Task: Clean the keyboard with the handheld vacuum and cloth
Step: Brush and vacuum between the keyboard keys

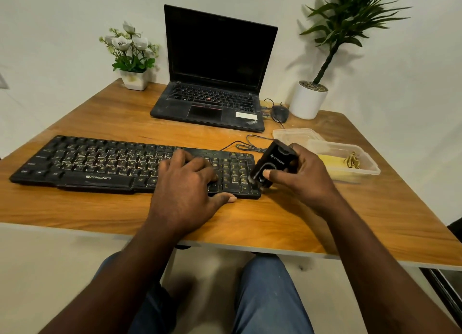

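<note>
Handheld vacuum (271,162) at right end of keyboard (100,163)
Right hand (307,181) grips the vacuum, brush end down on the numpad; left hand (185,183), fingers flat, presses keys just beside it; keyboard's long axis runs left-right, so the sweep likely heads leftward

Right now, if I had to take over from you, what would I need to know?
Left hand lies flat on the keyboard, steadying it.
Right hand grips the handheld vacuum, nozzle down at the number pad on the keyboard's right end.
The yellow cloth sits in a clear container to the right, not in use.
Vacuuming looks under way; pale specks show among the middle keys.
To do: vacuum the rest, then wipe with the cloth.
</note>
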